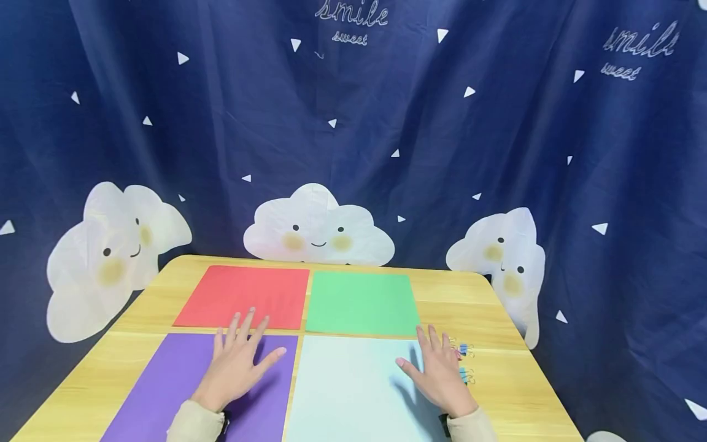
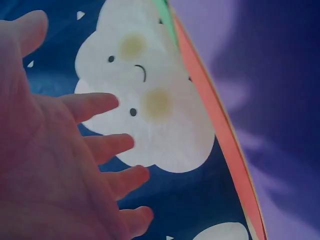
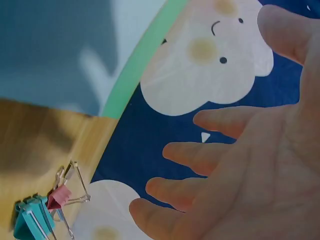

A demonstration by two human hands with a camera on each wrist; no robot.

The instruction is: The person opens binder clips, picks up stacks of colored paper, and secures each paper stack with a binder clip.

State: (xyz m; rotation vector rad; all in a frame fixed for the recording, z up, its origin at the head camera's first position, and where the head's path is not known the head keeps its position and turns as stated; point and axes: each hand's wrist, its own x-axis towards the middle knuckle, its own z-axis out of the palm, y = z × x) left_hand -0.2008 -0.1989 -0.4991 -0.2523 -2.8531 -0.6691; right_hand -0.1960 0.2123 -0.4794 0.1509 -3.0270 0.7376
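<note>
My left hand (image 1: 234,365) hovers over the purple sheet (image 1: 157,380), fingers spread and holding nothing; its shadow falls on the paper. My right hand (image 1: 440,373) hangs over the right edge of the light blue sheet (image 1: 337,393), also spread, with a bare palm in the right wrist view. Just right of that hand lie small binder clips, among them a blue one (image 1: 463,350) and a teal one (image 3: 34,220). A pink clip (image 3: 59,197) sits close by, partly hidden by the fingers in the head view.
Beyond the hands, a red sheet (image 1: 248,294) and a green sheet (image 1: 361,304) lie side by side on the wooden table (image 1: 513,380). Behind the table hangs a dark blue curtain (image 1: 375,110) printed with clouds and triangles.
</note>
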